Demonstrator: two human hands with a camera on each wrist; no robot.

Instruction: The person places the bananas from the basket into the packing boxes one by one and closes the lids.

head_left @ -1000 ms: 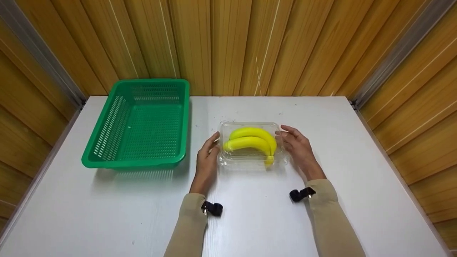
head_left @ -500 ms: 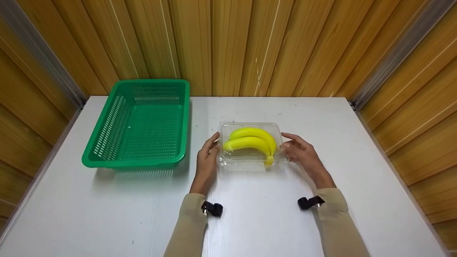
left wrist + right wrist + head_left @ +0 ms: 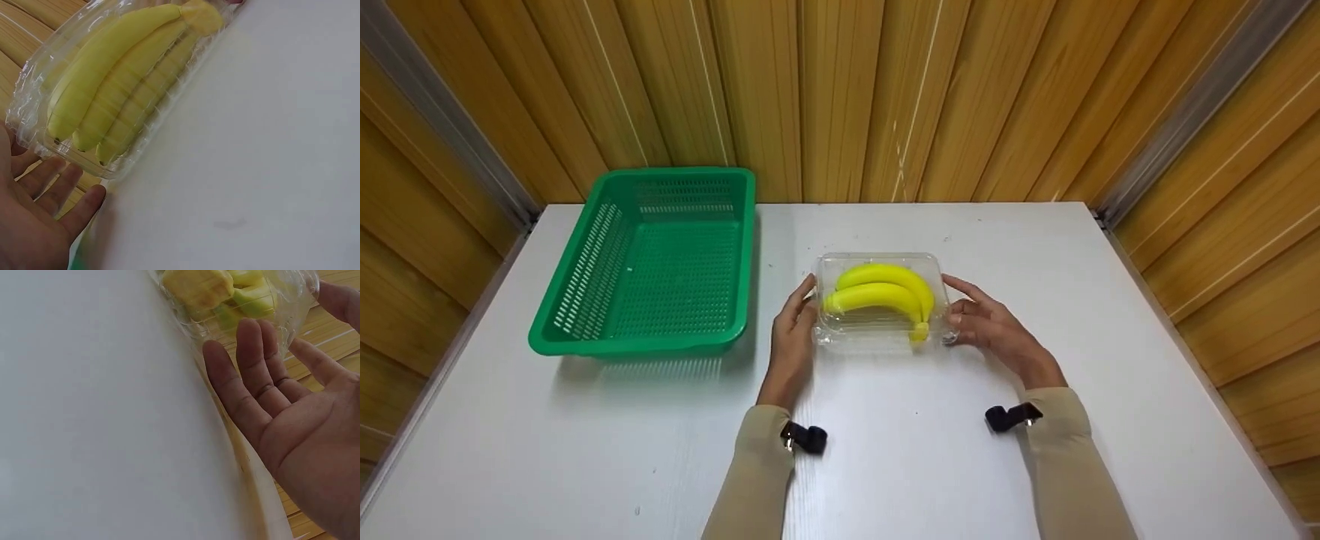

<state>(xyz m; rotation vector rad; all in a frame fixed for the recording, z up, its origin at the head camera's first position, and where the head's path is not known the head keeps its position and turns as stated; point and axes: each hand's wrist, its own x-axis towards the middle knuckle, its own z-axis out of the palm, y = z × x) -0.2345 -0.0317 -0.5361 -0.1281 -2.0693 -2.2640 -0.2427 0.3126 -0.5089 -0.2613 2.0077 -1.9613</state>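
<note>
A clear plastic clamshell box (image 3: 877, 322) sits on the white table between both hands in the head view. Inside lies a bunch of yellow bananas (image 3: 885, 292), its stem at the right front corner. My left hand (image 3: 793, 337) stands along the box's left end, its relaxed fingers (image 3: 84, 208) right by the end wall in the left wrist view. At the other end is my right hand (image 3: 994, 330), index finger stretched toward the far right corner and the other fingertips at the near right corner. Its lightly bent fingers (image 3: 256, 363) overlap the plastic in the right wrist view.
An empty green perforated basket (image 3: 637, 346) stands on the table's left side, near the back edge. Wood-look panels (image 3: 840, 97) rise behind and along both sides of the white table (image 3: 877, 450).
The box has shifted slightly left and away from me. My right hand has come down from the box's upper right side toward its near right corner. The left hand stays beside it.
</note>
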